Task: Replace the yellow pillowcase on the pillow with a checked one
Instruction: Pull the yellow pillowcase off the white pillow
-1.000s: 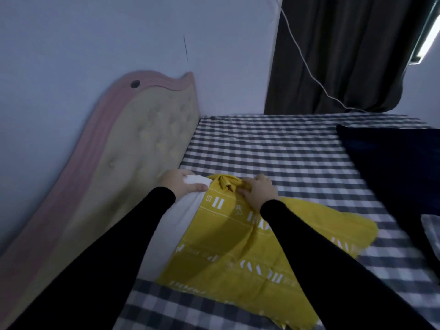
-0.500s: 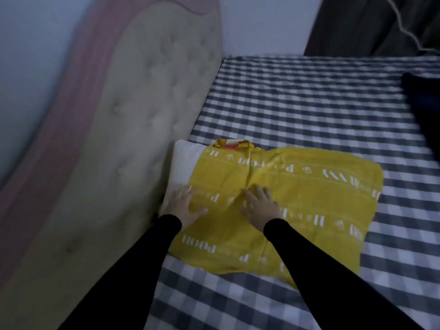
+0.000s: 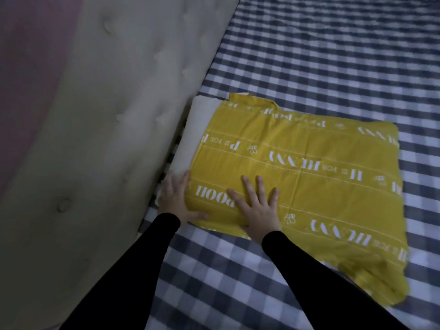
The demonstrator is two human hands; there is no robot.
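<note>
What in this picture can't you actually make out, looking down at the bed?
- Most of the white pillow: the yellow printed pillowcase covers it.
- The left hand: its fingers lie along the case's open edge; a grip cannot be told.
- The checked replacement pillowcase: not in view.
- The beige tufted headboard: cut off by the frame's edges.
</note>
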